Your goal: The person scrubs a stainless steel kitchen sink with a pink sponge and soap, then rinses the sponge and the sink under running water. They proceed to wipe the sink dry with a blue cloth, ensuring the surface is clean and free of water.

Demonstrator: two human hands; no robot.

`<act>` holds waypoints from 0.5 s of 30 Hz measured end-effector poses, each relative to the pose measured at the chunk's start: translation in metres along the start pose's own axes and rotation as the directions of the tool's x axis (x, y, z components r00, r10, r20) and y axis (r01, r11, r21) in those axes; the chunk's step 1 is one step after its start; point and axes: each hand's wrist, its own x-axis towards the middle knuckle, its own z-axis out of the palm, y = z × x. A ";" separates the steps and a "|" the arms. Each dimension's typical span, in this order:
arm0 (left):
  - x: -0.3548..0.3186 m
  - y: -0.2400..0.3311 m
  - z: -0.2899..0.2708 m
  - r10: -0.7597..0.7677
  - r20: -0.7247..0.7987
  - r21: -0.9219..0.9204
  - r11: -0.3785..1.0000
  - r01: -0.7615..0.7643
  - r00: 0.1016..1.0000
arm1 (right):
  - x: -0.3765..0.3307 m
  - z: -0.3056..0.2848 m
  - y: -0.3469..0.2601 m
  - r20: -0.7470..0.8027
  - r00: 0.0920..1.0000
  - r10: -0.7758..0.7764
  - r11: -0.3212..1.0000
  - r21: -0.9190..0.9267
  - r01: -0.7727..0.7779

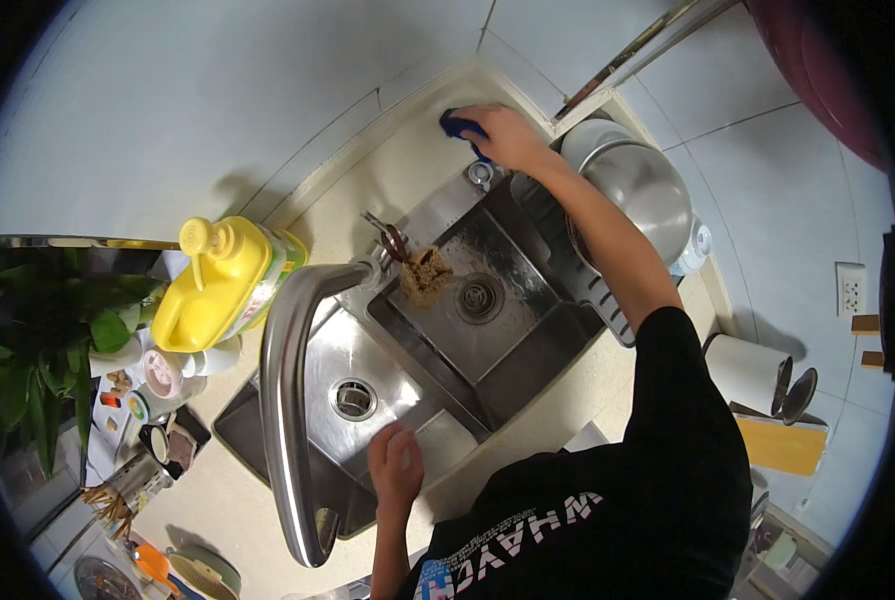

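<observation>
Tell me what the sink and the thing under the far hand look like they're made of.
Sink: likely brushed stainless steel, grey with soft mirror-like reflections. The blue pad under the right hand: seems a soft cloth or sponge, matte, bunched; mostly hidden, so uncertain.

A domestic kitchen, seen from above at the sink corner. A stainless-steel double-bowl sink (pixel 437 340) is set into a pale countertop (pixel 407 165), with a tall curved tap (pixel 292 400) over the divider and a worn scouring pad (pixel 424 275) lying in the far bowl. A yellow bottle of washing-up liquid (pixel 217 285) stands at the sink's left edge beside small jars and a leafy houseplant (pixel 37 340). Large steel bowls (pixel 632 185) sit stacked at the right. Pale tiled walls (pixel 217 90) and a wall socket (pixel 850 288) enclose the corner.
</observation>
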 end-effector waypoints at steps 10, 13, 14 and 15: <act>-0.049 -0.008 -0.029 -0.227 -0.043 -0.043 0.973 0.225 0.973 | -0.002 0.040 -0.037 -0.172 0.981 0.091 0.994 0.080 -0.078; -0.082 -0.017 -0.028 -0.363 -0.020 -0.048 0.931 0.361 0.932 | -0.029 0.019 -0.027 -0.132 0.991 -0.018 0.980 0.192 0.043; -0.100 -0.022 -0.031 -0.407 0.014 -0.037 0.913 0.407 0.913 | -0.033 0.024 -0.024 -0.207 0.978 0.012 0.984 0.175 0.025; -0.119 -0.029 -0.026 -0.431 0.027 -0.068 0.899 0.432 0.902 | -0.030 0.031 -0.021 -0.292 0.956 0.041 0.986 0.165 0.008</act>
